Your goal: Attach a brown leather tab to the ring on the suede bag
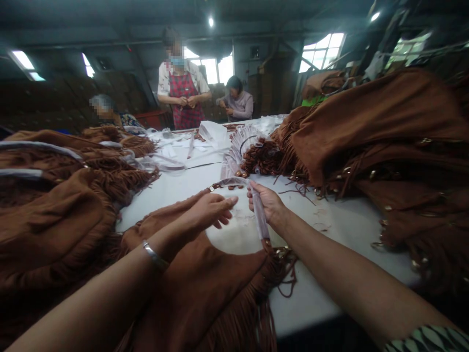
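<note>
A brown suede-like bag (pixel 205 293) with long fringe lies on the white table in front of me. Its strap (pixel 260 215), wrapped in clear plastic, arches up from metal fittings on both sides of the opening. Near the top of that arch my right hand (pixel 269 201) is closed around the wrapped strap. My left hand (pixel 210 211), with a silver bangle at the wrist, hovers over the left side of the bag's opening. Its fingers are apart and nothing shows in them.
Brown fringed bags are heaped at the left (pixel 47 215) and piled high at the right (pixel 381 127). A bundle of wrapped straps (pixel 249 144) lies ahead on the table (pixel 308 298), near loose plastic wrapping (pixel 212 132). Several people sit or stand beyond, one in a checked apron (pixel 185 95).
</note>
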`<state>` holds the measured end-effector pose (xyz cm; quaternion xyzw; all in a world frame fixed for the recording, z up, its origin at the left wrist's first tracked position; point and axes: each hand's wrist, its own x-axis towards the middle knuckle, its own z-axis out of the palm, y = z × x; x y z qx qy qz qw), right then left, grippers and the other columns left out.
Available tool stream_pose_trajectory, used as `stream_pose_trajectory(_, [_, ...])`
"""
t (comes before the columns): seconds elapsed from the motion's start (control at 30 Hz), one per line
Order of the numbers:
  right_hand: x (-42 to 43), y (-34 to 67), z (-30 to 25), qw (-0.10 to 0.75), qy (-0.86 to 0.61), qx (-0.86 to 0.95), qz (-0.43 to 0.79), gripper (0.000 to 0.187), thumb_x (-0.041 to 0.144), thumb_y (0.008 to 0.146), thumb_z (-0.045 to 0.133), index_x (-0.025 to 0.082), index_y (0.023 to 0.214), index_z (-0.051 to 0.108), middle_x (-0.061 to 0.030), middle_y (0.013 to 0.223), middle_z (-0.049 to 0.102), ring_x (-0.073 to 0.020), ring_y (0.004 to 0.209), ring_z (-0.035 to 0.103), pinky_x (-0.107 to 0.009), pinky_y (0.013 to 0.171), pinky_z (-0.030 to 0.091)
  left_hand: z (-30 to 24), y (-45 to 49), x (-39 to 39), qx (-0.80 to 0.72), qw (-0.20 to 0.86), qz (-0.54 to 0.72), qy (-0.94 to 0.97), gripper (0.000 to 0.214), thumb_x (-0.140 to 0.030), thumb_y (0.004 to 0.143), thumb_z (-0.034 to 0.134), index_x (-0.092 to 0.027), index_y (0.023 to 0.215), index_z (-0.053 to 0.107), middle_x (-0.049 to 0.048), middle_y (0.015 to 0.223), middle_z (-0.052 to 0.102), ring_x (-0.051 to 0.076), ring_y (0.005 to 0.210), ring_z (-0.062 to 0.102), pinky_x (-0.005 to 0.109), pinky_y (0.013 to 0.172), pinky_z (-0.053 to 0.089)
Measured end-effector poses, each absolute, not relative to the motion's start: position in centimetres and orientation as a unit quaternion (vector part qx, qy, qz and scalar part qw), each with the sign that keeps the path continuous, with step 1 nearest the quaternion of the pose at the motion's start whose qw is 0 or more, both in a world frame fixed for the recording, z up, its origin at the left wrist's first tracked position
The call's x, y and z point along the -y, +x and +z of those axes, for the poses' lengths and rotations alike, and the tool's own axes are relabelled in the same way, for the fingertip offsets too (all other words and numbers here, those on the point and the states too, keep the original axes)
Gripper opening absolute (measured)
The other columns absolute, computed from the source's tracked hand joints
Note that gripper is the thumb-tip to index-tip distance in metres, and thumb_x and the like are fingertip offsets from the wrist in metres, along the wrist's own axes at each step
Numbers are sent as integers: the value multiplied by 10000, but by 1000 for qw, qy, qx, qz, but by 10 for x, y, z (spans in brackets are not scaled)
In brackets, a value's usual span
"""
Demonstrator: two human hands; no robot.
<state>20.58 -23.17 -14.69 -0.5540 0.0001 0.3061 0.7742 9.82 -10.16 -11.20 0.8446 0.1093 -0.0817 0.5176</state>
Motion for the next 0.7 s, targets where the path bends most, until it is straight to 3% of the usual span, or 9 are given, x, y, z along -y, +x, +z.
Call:
stream_pose_trajectory(0.07, [220,205,-152,806,-535,-36,252,267,334,916,377,187,694,400,72,466,384,-68,362,318,-181,373,287,-117,82,122,-90,669,-193,712,468,-548,805,499,-91,898,529,90,802,613,153,662,590,268,617,454])
stream_pose_trajectory(0.13, [211,202,-157,823,-524,-58,214,258,342,912,385,193,701,392,71,473,398,-73,381,350,-186,398,323,-124,75,138,-112,736,-222,630,325,-420,821,540,-101,878,512,69,746,612,129,614,590,247,606,453])
stream_pose_trajectory(0.27, [203,197,-160,830,-525,-39,184,271,378,870,457,199,677,394,62,491,431,-84,433,415,-196,468,392,-135,89,144,-169,761,-213,588,84,-197,837,459,-121,849,493,-7,567,534,107,450,528,265,543,464])
stream_pose_trajectory(0.5, [240,208,-158,747,-610,90,248,207,323,715,646,143,659,559,-17,567,564,-138,507,505,-261,507,419,-150,127,128,-153,799,-251,524,19,-136,791,456,-142,774,462,-68,502,380,46,370,325,157,395,295])
stream_pose_trajectory(0.6, [257,203,-141,664,-688,253,147,127,266,768,570,161,811,628,-42,714,630,-169,661,576,-281,627,463,-153,130,128,-148,802,-259,517,69,-163,799,430,-148,737,456,-57,505,372,57,373,307,160,379,260])
stream_pose_trajectory(0.7, [259,182,-128,442,-719,537,4,229,182,803,479,234,956,641,-54,922,652,-197,880,587,-314,784,462,-158,134,124,-154,788,-263,534,205,-207,819,397,-146,632,454,-12,512,404,97,399,366,208,380,296])
